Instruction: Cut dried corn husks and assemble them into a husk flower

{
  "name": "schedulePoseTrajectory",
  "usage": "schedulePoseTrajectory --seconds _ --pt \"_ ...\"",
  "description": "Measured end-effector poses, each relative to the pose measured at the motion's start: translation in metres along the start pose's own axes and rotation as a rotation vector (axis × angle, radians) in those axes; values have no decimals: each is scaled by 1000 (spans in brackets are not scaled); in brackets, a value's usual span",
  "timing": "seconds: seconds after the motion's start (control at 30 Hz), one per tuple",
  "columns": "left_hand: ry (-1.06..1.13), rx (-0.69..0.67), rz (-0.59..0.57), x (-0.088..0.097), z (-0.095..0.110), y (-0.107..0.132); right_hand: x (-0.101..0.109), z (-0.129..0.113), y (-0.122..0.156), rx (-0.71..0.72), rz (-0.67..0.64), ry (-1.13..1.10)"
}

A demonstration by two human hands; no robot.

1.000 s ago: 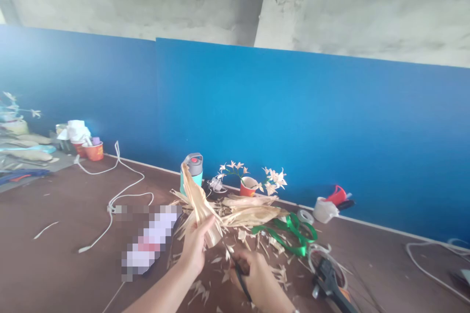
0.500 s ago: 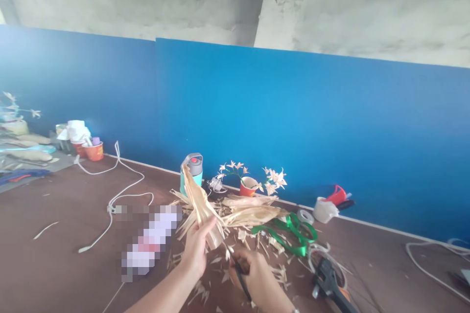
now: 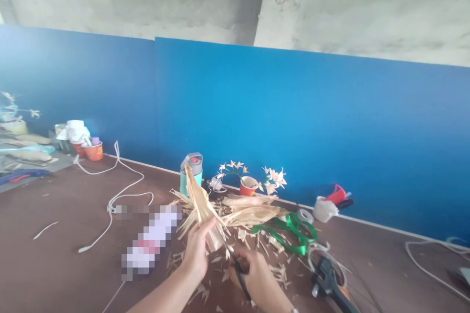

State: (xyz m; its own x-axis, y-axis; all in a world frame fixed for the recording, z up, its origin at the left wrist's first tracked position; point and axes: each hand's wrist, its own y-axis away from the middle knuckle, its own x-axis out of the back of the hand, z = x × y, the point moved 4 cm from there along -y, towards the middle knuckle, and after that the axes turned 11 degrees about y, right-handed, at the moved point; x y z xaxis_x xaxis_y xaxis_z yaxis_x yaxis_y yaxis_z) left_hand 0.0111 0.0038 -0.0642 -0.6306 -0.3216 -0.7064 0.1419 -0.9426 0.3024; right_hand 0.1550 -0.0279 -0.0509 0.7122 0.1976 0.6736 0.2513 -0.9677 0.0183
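Observation:
My left hand (image 3: 195,253) grips a long dry corn husk (image 3: 200,204) by its lower end and holds it upright over the brown table (image 3: 62,259). My right hand (image 3: 257,279) is closed on black-handled scissors (image 3: 238,274), their tip at the base of the husk. More dried husks (image 3: 253,211) and cut scraps lie just behind both hands.
A teal bottle (image 3: 193,168), a red cup with husk flowers (image 3: 248,185), green ribbon (image 3: 295,232), tape roll (image 3: 304,215), a black tool (image 3: 328,281) and white cords (image 3: 117,195) lie around. A blue wall panel (image 3: 293,122) backs the table. Cups and clutter (image 3: 82,142) sit far left.
The husk in my left hand has tilted slightly right and my right hand with the scissors has edged closer to its base. Nothing else has moved.

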Motion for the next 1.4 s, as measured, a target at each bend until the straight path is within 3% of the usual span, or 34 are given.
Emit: schedulePoseTrajectory --seconds 0.77,0.97,1.17,1.33,1.4 --pt "15 -18 -11 0 -3 1 3 -12 1 37 -4 -60" --pt "-190 -127 17 4 11 -7 -4 4 -2 58 -16 -62" --pt "-222 -43 -140 -1 26 -12 -3 14 -4 39 16 -30" --pt "-259 14 -7 5 30 -14 2 11 -3 55 -2 -47" --pt "-245 3 -6 2 32 -11 0 13 -4 63 3 -40"
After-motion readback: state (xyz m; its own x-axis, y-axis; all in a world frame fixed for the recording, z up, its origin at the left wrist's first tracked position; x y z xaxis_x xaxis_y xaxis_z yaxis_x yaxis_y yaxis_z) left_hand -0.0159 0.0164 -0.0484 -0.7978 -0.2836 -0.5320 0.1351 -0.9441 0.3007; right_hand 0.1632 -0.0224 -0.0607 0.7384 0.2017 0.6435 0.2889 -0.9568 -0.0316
